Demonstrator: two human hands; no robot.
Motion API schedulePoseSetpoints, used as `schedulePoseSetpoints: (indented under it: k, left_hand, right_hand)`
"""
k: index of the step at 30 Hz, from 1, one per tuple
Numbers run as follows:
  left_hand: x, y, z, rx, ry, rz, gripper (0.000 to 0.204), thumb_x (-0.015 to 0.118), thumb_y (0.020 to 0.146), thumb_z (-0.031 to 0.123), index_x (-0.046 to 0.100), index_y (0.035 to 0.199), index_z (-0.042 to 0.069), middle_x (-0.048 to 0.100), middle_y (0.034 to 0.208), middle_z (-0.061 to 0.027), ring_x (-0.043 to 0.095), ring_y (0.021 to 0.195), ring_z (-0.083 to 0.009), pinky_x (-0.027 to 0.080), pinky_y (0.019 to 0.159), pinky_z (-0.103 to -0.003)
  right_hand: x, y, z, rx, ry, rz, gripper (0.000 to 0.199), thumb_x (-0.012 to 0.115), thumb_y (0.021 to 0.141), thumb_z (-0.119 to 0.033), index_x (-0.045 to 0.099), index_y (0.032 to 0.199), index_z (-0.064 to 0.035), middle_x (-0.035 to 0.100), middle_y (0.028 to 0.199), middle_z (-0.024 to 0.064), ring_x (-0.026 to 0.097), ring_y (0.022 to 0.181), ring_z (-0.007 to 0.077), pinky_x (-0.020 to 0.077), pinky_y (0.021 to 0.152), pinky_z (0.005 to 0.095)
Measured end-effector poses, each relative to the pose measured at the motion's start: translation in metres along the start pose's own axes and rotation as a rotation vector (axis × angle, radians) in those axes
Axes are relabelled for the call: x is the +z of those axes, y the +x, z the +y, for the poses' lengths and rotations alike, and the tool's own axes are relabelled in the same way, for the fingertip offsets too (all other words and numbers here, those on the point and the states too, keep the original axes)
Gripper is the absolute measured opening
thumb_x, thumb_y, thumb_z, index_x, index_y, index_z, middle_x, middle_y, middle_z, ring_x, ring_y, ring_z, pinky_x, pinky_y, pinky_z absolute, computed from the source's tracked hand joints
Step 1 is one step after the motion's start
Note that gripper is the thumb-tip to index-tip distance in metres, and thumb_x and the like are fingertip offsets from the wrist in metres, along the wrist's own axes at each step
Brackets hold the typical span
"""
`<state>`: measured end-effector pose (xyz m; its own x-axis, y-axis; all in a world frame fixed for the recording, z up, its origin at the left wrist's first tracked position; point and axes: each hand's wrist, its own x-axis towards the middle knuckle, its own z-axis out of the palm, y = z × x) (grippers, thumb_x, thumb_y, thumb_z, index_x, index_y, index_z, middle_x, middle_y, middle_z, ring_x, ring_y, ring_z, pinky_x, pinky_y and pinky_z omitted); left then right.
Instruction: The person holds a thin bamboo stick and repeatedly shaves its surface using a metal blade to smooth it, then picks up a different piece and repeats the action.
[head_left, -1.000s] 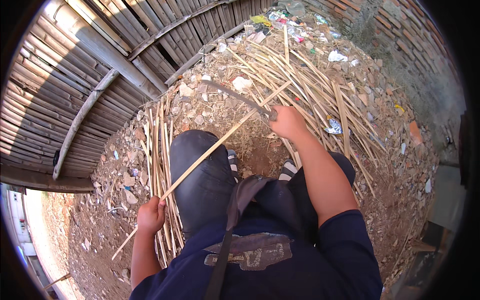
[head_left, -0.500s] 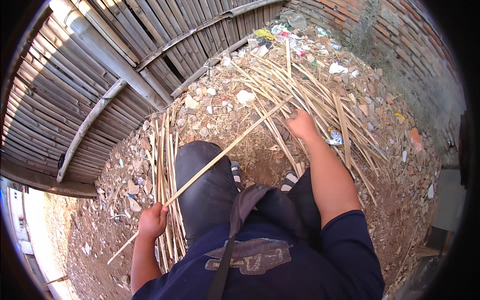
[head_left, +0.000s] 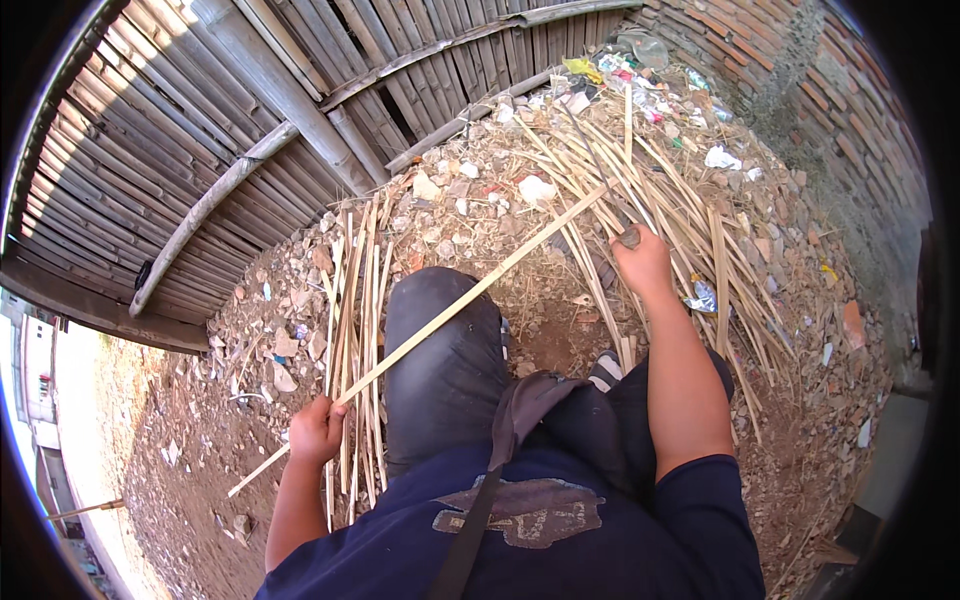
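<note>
My left hand (head_left: 315, 432) is closed round a long pale bamboo strip (head_left: 450, 311) near its lower end. The strip slants up across my left knee, its far end close to the knife. In my right hand (head_left: 643, 262) is the stubby handle of a knife (head_left: 628, 236). Its thin dark blade points away from me, over a loose heap of split bamboo strips (head_left: 690, 240). A second, smaller bundle of bamboo strips (head_left: 352, 300) lies on the ground to the left of my left knee.
A bamboo wall (head_left: 180, 170) rises at the far left, and a brick wall (head_left: 850, 120) stands at the right. Rubble and stones (head_left: 285, 345) cover the ground. Plastic litter (head_left: 640, 80) is piled in the far corner. A dark strap (head_left: 490, 465) hangs across my front.
The view has shifted, so the surroundings sit farther right. My right wrist has turned, and the knife's handle and blade now show. My left hand keeps its hold on the strip.
</note>
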<state>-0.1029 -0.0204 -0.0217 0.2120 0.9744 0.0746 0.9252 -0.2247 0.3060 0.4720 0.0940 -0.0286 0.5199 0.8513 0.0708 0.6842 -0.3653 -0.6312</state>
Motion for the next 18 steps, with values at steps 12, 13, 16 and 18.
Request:
schedulePoseSetpoints:
  k: [12,13,16,18]
  left_hand:
    - [0.047,-0.081,-0.115,-0.414,0.096,0.171,0.036,0.055,0.104,0.033,0.055,0.084,0.004,0.060,0.066,-0.0225,0.061,0.067,-0.0474,0.045,0.061,-0.058]
    - [0.047,-0.087,-0.128,-0.536,0.162,0.005,0.029,0.059,0.101,0.035,0.060,0.098,0.006,0.067,0.082,-0.0236,0.065,0.081,-0.0470,0.050,0.071,-0.058]
    - [0.054,-0.093,-0.144,-0.601,0.204,-0.034,0.037,0.063,0.097,0.038,0.058,0.119,0.008,0.067,0.106,-0.0241,0.064,0.103,-0.0458,0.050,0.088,-0.055]
    - [0.060,-0.087,-0.147,-0.620,0.162,-0.138,0.052,0.067,0.093,0.039,0.053,0.131,0.007,0.060,0.126,-0.0234,0.057,0.120,-0.0445,0.046,0.101,-0.054]
  right_hand:
    - [0.021,0.018,0.038,0.182,0.105,0.027,0.059,0.079,0.082,-0.035,0.067,0.125,0.0031,0.072,0.115,0.0263,0.069,0.110,0.0399,0.0518,0.096,0.0451]
    - [0.021,0.018,0.037,0.180,0.102,0.025,0.059,0.079,0.082,-0.035,0.067,0.125,0.0031,0.072,0.115,0.0263,0.069,0.110,0.0399,0.0518,0.096,0.0451]
    - [0.003,0.004,0.010,0.195,0.169,0.082,0.048,0.078,0.083,-0.033,0.071,0.116,0.0018,0.075,0.103,0.0219,0.072,0.098,0.0371,0.0531,0.088,0.0435]
    - [-0.012,-0.001,0.004,0.181,0.274,0.099,0.038,0.077,0.083,-0.030,0.072,0.106,0.0008,0.075,0.090,0.0167,0.072,0.085,0.0323,0.0527,0.079,0.0413]
